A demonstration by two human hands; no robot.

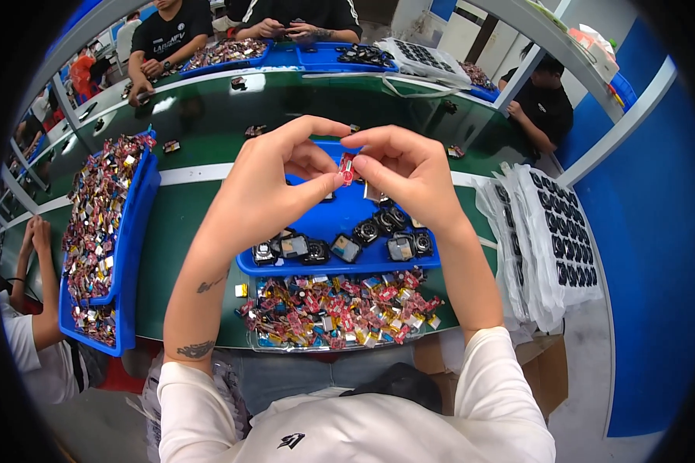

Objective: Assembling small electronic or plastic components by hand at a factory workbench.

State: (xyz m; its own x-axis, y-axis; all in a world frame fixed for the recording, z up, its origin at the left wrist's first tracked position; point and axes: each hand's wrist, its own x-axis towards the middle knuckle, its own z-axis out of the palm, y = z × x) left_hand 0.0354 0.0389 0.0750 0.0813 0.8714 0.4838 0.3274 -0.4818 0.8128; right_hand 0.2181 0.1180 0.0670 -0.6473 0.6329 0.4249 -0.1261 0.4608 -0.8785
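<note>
Hands: left hand (pixel 282 181), right hand (pixel 409 171) pinch small red part (pixel 347 168), mostly hidden.

A factory assembly line: long green workbench (pixel 208 116), blue parts trays (pixel 135 224), seated workers (pixel 170 35).

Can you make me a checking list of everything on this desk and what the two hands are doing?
Surface: green table, glossy, with a white stripe across it.
Job's things: a small red part pinched between both hands above the blue tray; the tray holds a row of small black round modules.
Clutter: clear tray of red and gold parts at the near edge; long blue bin of the same parts on the left; stacked white trays with black pieces on the right.
Grips: left hand and right hand, fingertips closed on the red part.
Cables: nothing seen.
Surroundings: other people sit at the far side and at the left.
</note>
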